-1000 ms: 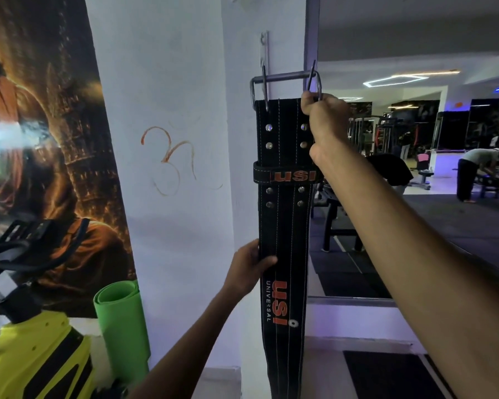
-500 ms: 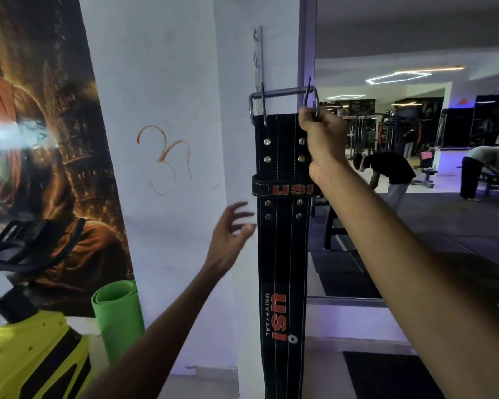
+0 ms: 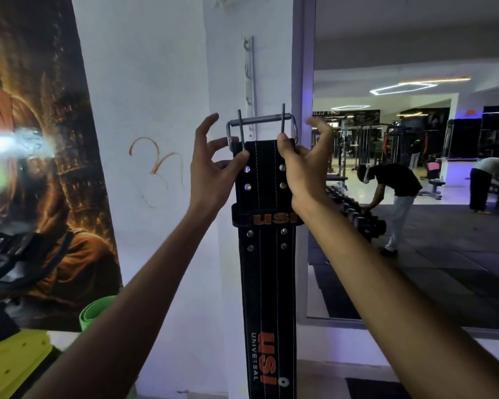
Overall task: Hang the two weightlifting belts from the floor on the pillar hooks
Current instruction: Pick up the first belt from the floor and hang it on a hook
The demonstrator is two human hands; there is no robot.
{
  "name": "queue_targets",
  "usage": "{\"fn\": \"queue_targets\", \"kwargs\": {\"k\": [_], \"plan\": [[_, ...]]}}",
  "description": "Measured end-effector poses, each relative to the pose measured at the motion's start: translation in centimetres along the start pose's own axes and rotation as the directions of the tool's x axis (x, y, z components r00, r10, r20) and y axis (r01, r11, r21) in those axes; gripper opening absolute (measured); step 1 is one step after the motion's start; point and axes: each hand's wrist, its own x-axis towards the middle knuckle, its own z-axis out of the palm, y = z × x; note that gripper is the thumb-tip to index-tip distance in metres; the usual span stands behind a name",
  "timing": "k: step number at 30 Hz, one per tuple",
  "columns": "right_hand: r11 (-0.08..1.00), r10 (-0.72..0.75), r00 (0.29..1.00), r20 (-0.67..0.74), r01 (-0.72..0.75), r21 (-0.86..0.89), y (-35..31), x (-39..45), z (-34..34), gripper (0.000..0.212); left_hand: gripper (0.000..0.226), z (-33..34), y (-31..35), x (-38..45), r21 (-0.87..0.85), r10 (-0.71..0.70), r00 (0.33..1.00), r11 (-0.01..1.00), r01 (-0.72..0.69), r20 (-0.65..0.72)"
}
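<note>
A black leather weightlifting belt (image 3: 267, 286) with orange "USI" lettering hangs straight down in front of the white pillar (image 3: 162, 82). Its steel buckle (image 3: 261, 120) is level with the lower end of a white hook rail (image 3: 249, 79) screwed to the pillar. My left hand (image 3: 213, 171) pinches the belt's top left corner just under the buckle. My right hand (image 3: 301, 171) pinches the top right corner, thumb against the right prong. Whether the buckle rests on a hook is hidden behind it. Only one belt is in view.
A large mirror (image 3: 415, 168) to the right of the pillar reflects the gym, with people bending over. A dark poster (image 3: 41, 168) covers the wall on the left. Below it stand a yellow exercise machine (image 3: 15, 361) and a rolled green mat (image 3: 94, 312).
My left hand has risen from the belt's middle to its top left corner and gripped it. The right hand shifted from the buckle to the belt's top right corner. The view tilted up.
</note>
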Motion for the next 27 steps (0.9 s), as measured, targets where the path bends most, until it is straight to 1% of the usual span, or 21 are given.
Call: {"fn": "queue_targets", "kwargs": {"k": [2, 5, 7, 9, 12, 16, 18, 20, 23, 27], "plan": [[0.997, -0.038, 0.998, 0.056, 0.041, -0.061, 1.6, 0.9, -0.1, 0.034, 0.062, 0.1, -1.7, 1.0, 0.049, 0.025, 0.999, 0.998, -0.026, 0.028], [0.995, 0.017, 0.991, 0.129, -0.004, -0.101, 4.3, 2.4, 0.0, 0.015, 0.053, 0.3, -4.9, 2.0, 0.065, -0.009, 0.998, 0.998, 0.005, 0.067], [0.992, 0.020, 0.989, 0.149, 0.000, -0.129, 6.3, 3.5, 0.2, 0.013, 0.047, 0.4, -7.5, 2.9, 0.036, -0.042, 0.995, 0.999, 0.039, 0.085], [0.989, -0.007, 0.987, 0.163, 0.031, -0.147, 8.4, 4.7, 0.6, 0.010, 0.039, 0.5, -10.2, 4.2, 0.006, -0.041, 0.994, 0.999, 0.041, 0.102], [0.981, -0.048, 0.981, 0.189, 0.082, -0.176, 11.5, 6.9, 2.0, 0.007, 0.031, 0.3, -13.9, 6.8, -0.014, -0.009, 0.989, 1.000, 0.011, 0.144], [0.940, -0.145, 0.964, 0.225, 0.204, -0.272, 15.2, 10.5, 4.0, 0.006, 0.029, 0.3, -18.1, 10.6, 0.006, 0.062, 0.977, 0.998, -0.065, 0.202], [0.919, -0.197, 0.955, 0.222, 0.259, -0.298, 16.7, 12.2, 4.9, 0.005, 0.025, 0.6, -19.9, 12.5, 0.008, 0.097, 0.976, 0.995, -0.100, 0.197], [0.909, -0.223, 0.951, 0.216, 0.283, -0.305, 17.7, 13.7, 5.6, 0.004, 0.022, 1.2, -21.0, 14.0, 0.013, 0.097, 0.978, 0.995, -0.101, 0.184], [0.909, -0.244, 0.952, 0.186, 0.291, -0.299, 19.1, 16.0, 6.5, 0.004, 0.026, 2.0, -22.2, 16.4, 0.000, 0.118, 0.978, 0.993, -0.119, 0.172], [0.915, -0.263, 0.953, 0.151, 0.296, -0.274, 20.2, 18.7, 7.7, 0.004, 0.046, 2.9, -23.4, 18.9, -0.064, 0.102, 0.990, 0.993, -0.097, 0.092]]}}
